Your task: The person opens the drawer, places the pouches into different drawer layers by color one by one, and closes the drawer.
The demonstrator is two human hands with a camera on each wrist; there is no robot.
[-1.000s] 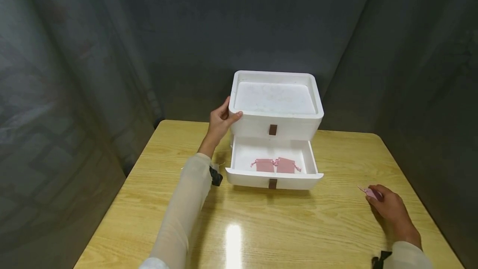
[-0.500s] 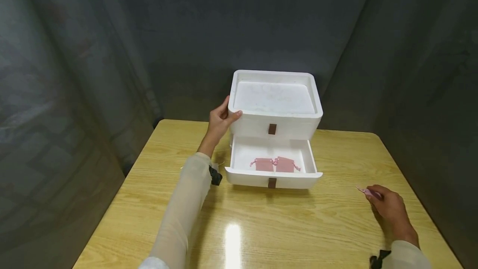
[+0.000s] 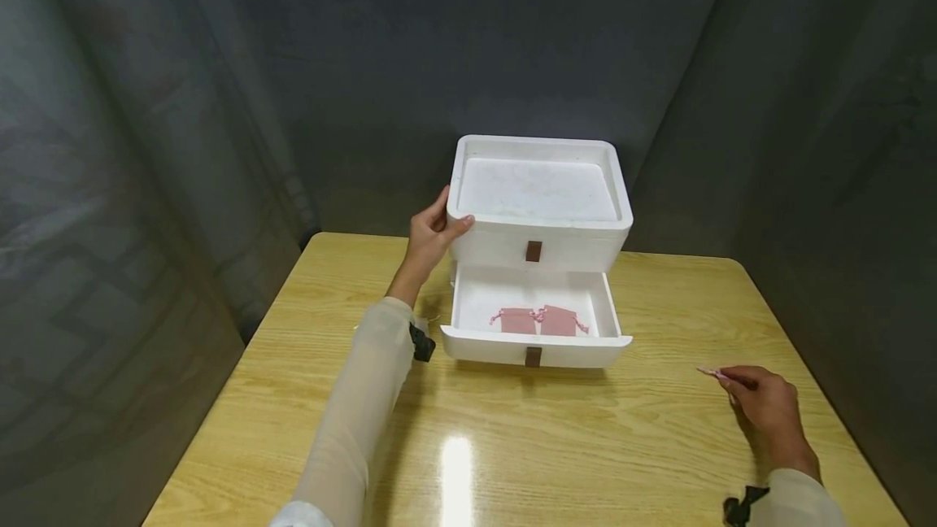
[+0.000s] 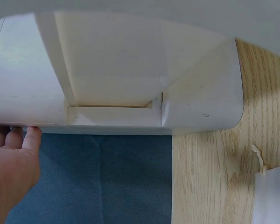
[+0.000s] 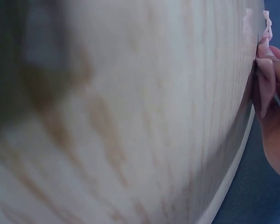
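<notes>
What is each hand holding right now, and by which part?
The left hand grips the white drawer box at its top left corner. The right hand pinches a small pink pouch on the table; which part cannot be told.

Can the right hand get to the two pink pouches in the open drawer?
Probably yes. The bottom drawer is pulled out and open on top, and bare table lies between it and the right hand. But that hand already pinches another pink pouch, so its fingers are busy.

A small pink drawstring pouch lies on the table's right side.
</notes>
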